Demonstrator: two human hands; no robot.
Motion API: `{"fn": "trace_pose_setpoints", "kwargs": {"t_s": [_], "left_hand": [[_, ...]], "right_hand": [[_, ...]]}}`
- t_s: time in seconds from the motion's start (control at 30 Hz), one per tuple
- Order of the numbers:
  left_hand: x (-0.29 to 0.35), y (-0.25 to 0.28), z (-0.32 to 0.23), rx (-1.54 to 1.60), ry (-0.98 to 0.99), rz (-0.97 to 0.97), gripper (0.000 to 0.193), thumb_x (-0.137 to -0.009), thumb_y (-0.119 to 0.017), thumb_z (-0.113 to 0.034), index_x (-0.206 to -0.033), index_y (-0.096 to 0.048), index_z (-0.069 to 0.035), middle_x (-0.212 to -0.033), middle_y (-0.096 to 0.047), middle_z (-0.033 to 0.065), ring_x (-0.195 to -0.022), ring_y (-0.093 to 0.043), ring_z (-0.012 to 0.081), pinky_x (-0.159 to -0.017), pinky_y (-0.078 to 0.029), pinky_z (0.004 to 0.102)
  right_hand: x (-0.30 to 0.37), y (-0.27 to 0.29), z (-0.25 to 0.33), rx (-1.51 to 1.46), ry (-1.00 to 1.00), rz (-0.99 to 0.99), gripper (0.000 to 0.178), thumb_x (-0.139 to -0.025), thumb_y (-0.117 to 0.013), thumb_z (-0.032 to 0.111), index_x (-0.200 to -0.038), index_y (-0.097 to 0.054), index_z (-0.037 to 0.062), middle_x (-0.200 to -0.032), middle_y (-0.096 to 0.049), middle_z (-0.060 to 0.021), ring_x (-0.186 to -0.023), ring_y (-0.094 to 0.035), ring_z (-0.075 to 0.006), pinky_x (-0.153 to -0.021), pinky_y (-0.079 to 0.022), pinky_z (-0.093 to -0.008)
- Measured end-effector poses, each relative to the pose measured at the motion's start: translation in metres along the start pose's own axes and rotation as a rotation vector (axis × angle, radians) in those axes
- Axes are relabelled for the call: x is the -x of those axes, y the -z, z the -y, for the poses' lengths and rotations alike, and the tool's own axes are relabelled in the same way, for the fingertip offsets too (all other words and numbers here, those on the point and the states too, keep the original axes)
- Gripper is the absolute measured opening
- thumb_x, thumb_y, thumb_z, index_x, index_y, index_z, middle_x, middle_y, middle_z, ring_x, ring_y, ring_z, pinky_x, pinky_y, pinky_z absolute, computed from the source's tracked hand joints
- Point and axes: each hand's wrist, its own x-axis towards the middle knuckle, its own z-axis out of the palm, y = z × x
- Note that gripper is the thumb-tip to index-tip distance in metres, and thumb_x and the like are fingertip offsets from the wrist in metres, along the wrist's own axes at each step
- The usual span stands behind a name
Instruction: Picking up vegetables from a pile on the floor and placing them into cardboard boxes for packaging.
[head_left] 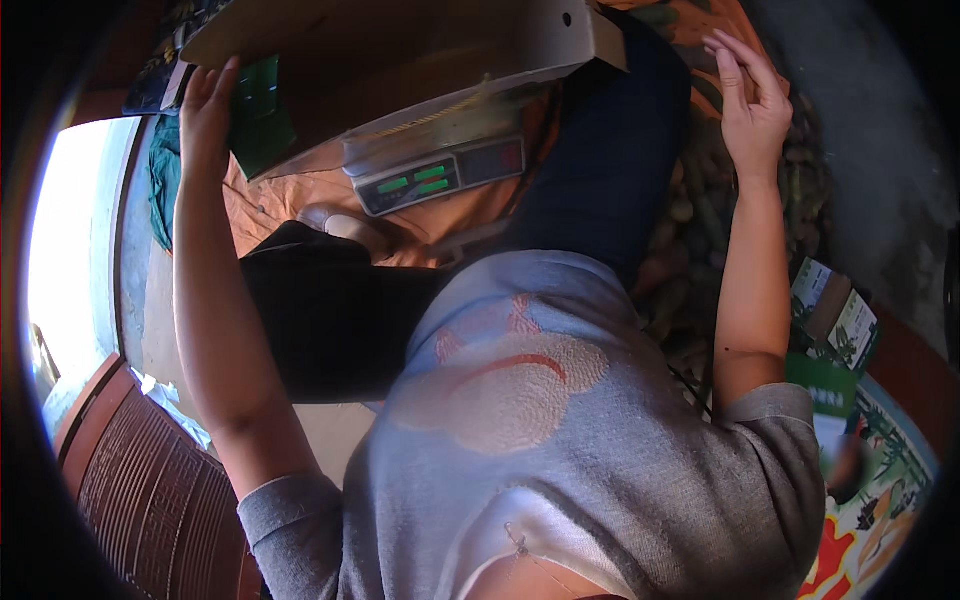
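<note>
My left hand (207, 115) grips the left end of an open brown cardboard box (360, 65), with its fingers up along the edge beside a green patch (262, 115). The box is tilted and spans the top of the view above my lap. Partly under its lower edge sits a digital weighing scale (435, 180) with green lit displays. My right hand (756, 110) is raised at the upper right, apart from the box, over a dim heap of produce. Its fingers are stretched out and I see nothing in them.
Orange cloth (285, 205) lies beneath the scale, near a shoe (345, 228). Long and round produce (700, 210) is heaped right of my leg. Green-and-white cartons (835, 315) stand by my right elbow. A carved wooden panel (150, 480) is at the lower left.
</note>
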Motion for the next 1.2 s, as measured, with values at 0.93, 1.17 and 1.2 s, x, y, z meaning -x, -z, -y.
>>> {"fn": "trace_pose_setpoints", "kwargs": {"t_s": [0.93, 1.17, 1.2], "left_hand": [[0.044, -0.006, -0.103, -0.345, -0.284, -0.17, 0.027, -0.09, -0.074, -0.022, -0.114, -0.074, -0.011, -0.121, -0.071, 0.005, -0.121, -0.061, 0.019, -0.112, -0.039, 0.0371], [0.024, -0.03, -0.099, -0.354, -0.302, -0.131, 0.024, -0.09, -0.075, -0.022, -0.113, -0.075, -0.013, -0.121, -0.071, 0.0049, -0.123, -0.061, 0.0197, -0.112, -0.04, 0.0401], [0.026, -0.027, -0.098, -0.358, -0.298, -0.141, 0.024, -0.09, -0.075, -0.022, -0.113, -0.075, -0.013, -0.121, -0.071, 0.0049, -0.123, -0.061, 0.0197, -0.112, -0.04, 0.0401]], "right_hand": [[0.276, -0.092, -0.241, 0.285, -0.922, 0.431, 0.059, -0.095, -0.051, 0.041, -0.143, -0.045, 0.0066, -0.137, -0.052, -0.0225, -0.12, -0.057, -0.0406, -0.099, -0.046, -0.0481], [0.339, -0.047, -0.272, 0.9, -0.571, 0.908, 0.064, -0.095, -0.052, 0.038, -0.15, -0.037, 0.0094, -0.147, -0.041, -0.0152, -0.136, -0.041, -0.0316, -0.112, -0.033, -0.045], [0.34, -0.037, -0.264, 0.943, -0.538, 0.996, 0.063, -0.095, -0.052, 0.036, -0.15, -0.036, 0.0094, -0.147, -0.041, -0.0144, -0.136, -0.041, -0.0308, -0.114, -0.031, -0.0445]]}}
